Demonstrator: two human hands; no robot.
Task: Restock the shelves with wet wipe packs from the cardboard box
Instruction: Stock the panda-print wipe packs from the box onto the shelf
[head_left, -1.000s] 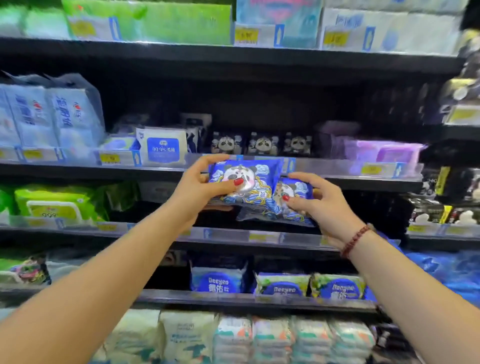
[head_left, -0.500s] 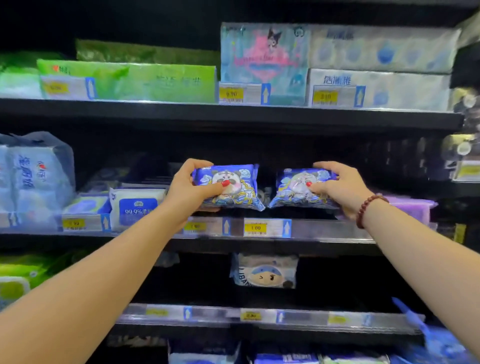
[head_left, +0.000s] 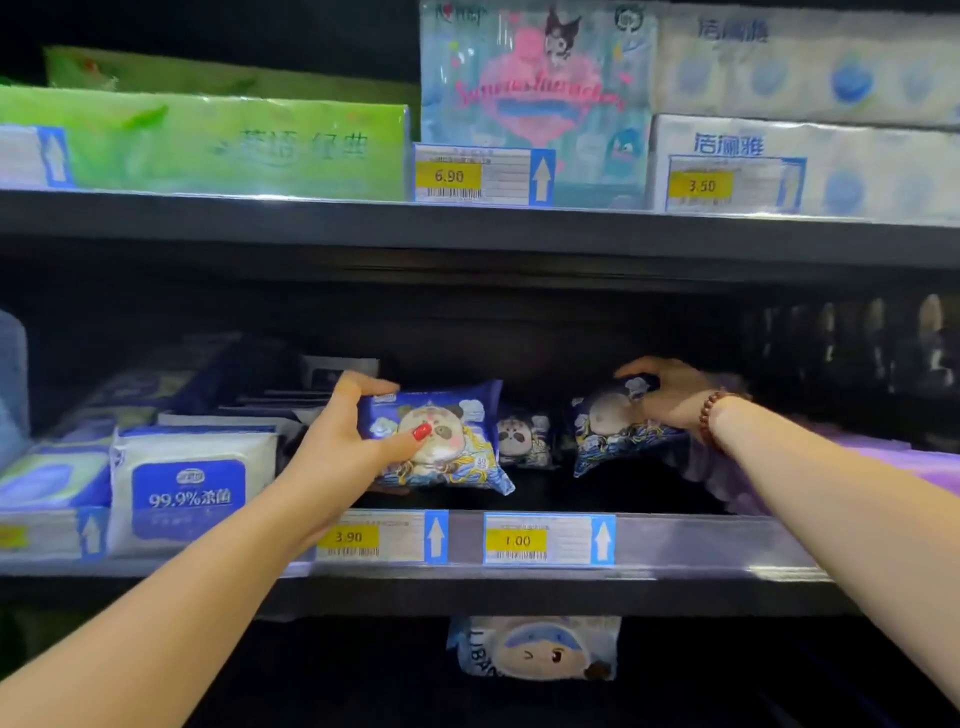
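My two bare forearms reach up and forward from the bottom corners. Nearest, under the middle shelf (head_left: 519, 592), a pale soft pack printed with a winking cartoon face (head_left: 535, 649) hangs in shadow. Along the shelf's front runs a clear price rail (head_left: 685, 540) with a yellow tag reading 3.90 (head_left: 348, 538) and another reading 1.00 (head_left: 517, 540).

Just beyond the rail, my left grip (head_left: 348, 441) grasps a blue soft-plastic wet wipe pack with a panda face (head_left: 447, 447). My red-nailed thumb presses its front and my fingers curl over its top left corner. The pack is pillow-shaped with crimped side seams, with white clouds and blue and yellow waves printed round the panda. It sits low at the front of the shelf; I cannot tell whether it rests on the board.

Further in, my right grip (head_left: 670, 395), with a dark red bead bracelet (head_left: 709, 415) at the wrist, clasps a second blue panda wet wipe pack (head_left: 618, 436) from above, tilted, in deeper shade.

Between the two and behind them stands a small dark panda-print pack (head_left: 524, 439). To the left lies a white wipe pack with a blue 99.9% label (head_left: 192, 488); at right, purple packs (head_left: 924, 467).

On the upper shelf lie a long green pack (head_left: 234, 145), a pastel cartoon pack (head_left: 530, 78) and white packs with blue dots (head_left: 831, 166).
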